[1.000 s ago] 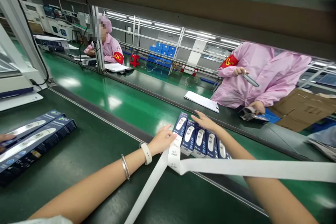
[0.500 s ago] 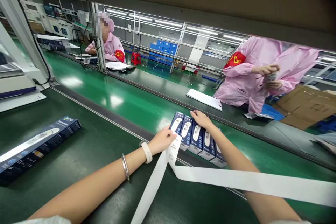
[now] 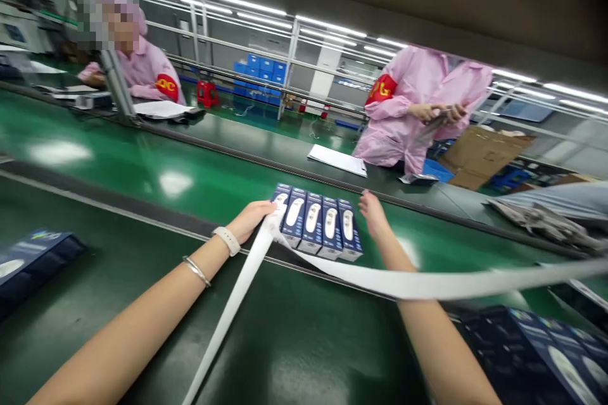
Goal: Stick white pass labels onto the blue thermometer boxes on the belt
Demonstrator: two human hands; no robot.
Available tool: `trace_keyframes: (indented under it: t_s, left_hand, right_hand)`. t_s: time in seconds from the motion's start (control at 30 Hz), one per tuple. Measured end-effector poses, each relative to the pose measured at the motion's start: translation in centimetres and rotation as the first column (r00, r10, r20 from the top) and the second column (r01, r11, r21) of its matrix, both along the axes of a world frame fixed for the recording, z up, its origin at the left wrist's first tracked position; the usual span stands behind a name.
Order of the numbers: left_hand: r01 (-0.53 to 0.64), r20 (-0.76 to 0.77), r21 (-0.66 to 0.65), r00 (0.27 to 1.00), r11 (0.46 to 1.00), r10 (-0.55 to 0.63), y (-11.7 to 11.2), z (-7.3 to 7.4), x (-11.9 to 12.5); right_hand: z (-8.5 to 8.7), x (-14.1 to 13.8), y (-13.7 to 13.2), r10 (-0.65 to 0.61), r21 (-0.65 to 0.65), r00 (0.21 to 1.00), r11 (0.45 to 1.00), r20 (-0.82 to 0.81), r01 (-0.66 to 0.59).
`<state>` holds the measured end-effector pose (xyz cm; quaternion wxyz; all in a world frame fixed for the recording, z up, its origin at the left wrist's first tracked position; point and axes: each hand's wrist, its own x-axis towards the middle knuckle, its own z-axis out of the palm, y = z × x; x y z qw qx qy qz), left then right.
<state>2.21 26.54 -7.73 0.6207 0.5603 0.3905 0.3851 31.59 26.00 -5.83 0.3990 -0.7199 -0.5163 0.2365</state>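
Head view: hands apart. Left hand pinches the white strip at the left end of five boxes, lined up side by side at the near edge of the green belt, beyond the counter. Right hand holds nothing, fingers loose, just off the row's right end. Strip runs two ways: down toward me, and right across the forearm. More boxes lower right, blurred; another box far left. Opposite, a person in pink handles something blurred.

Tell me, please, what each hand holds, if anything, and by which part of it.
The left hand holds the white label strip at its upper bend. The right hand appears empty, beside the row of blue boxes.
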Motion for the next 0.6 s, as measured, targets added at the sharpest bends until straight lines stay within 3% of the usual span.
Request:
trace_keyframes:
  t_s: [0.1,0.23,0.33,0.47,0.6]
  left_hand:
    - [-0.005,0.09,-0.089,0.996,0.996,0.013,-0.3,0.4,0.4]
    - [0.02,0.107,-0.176,0.994,0.984,-0.001,-1.1,1.6,0.1]
    - [0.048,0.07,-0.243,0.997,0.969,-0.032,-1.2,2.9,-0.2]
    - [-0.005,-0.009,-0.315,1.0,0.949,0.002,-1.9,4.9,0.2]
    - [-0.015,-0.145,-0.319,0.989,0.948,-0.034,-5.2,6.4,0.3]
  right_hand:
    - [-1.7,-1.7,-2.9,0.02,-0.008,0.977,1.0,-0.214,-0.023]
    - [-2.4,-4.0,-3.1,0.001,0.001,0.89,1.0,-0.456,-0.001]
    - [-1.0,-4.1,-2.8,-0.009,0.0,0.81,1.0,-0.586,0.011]
    - [1.8,-3.8,-4.0,0.006,-0.006,0.737,1.0,-0.676,-0.014]
    - [4.0,-4.1,-7.6,0.01,-0.018,0.712,0.999,-0.702,-0.032]
